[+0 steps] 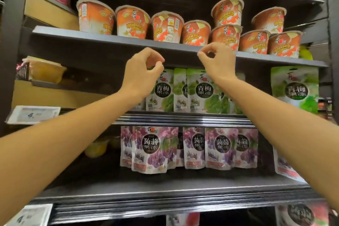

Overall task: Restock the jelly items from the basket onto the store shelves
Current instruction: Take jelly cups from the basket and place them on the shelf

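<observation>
- Dark grey store shelves [110, 39] fill the head view from top to bottom, seen from close up and slightly below.
- Orange printed cups [132, 22] stand in a row on the upper shelf, some of them stacked two high towards the right.
- Green jelly pouches [200, 91] stand upright side by side on the shelf below, with one more green pouch [295, 88] apart at the far right.
- Purple jelly pouches [148, 148] stand in an overlapping row on the next shelf down.
- Yellow tubs [45, 71] sit on a side shelf at the left, and a white price label [33, 113] is fixed below them.
- The left hand [141, 73] is raised in front of the leftmost green pouches with its fingers curled in. Its fingertips [160, 64] are just above a pouch's top edge, and I cannot tell whether they pinch it.
- The right hand [218, 62] is raised at the same height, in front of the shelf edge above the green row. Its thumb and forefinger meet in a ring, the other fingers are curled, and nothing shows between them.
</observation>
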Demonstrator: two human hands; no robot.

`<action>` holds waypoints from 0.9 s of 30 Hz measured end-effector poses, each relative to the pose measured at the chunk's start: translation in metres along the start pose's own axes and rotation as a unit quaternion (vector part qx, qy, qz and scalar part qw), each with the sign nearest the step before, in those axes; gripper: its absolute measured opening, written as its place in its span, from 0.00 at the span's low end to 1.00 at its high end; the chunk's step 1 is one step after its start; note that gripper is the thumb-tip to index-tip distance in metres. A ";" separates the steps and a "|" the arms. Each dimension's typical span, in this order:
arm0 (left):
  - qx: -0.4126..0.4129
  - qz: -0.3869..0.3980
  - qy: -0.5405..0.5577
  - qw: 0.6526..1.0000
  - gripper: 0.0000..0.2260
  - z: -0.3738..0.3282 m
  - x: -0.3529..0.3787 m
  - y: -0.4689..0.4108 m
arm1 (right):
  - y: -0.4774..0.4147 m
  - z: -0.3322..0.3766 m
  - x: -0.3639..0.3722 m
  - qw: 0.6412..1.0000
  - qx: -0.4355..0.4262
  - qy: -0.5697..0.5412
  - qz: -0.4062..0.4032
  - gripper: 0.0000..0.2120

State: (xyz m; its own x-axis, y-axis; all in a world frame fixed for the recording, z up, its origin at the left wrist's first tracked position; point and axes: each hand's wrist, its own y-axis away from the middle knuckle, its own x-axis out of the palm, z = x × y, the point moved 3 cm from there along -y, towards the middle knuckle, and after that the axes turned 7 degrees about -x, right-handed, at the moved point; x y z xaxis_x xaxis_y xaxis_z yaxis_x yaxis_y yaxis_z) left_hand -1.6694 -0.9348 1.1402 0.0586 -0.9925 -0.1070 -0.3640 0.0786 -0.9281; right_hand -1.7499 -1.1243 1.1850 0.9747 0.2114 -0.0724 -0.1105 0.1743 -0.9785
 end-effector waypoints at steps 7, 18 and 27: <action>-0.212 0.047 0.150 0.965 0.06 0.035 0.015 0.152 | 0.176 0.015 -0.005 0.987 -0.002 -0.157 0.020 0.03; -0.464 0.245 0.085 0.847 0.09 0.124 0.009 0.540 | 0.604 -0.037 -0.044 0.879 0.348 -0.192 0.264 0.07; -0.695 0.313 0.013 0.647 0.08 0.183 -0.016 0.859 | 0.908 -0.043 -0.055 0.650 0.577 -0.088 0.487 0.16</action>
State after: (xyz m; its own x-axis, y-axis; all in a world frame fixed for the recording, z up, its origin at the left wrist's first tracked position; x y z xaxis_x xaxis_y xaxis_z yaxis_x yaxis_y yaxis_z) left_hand -1.8126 -0.8343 0.2792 -0.5131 -0.8099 -0.2843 -0.7946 0.3230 0.5141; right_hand -1.8953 -1.0189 0.2922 0.3077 0.8510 -0.4256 -0.8290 0.4593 0.3191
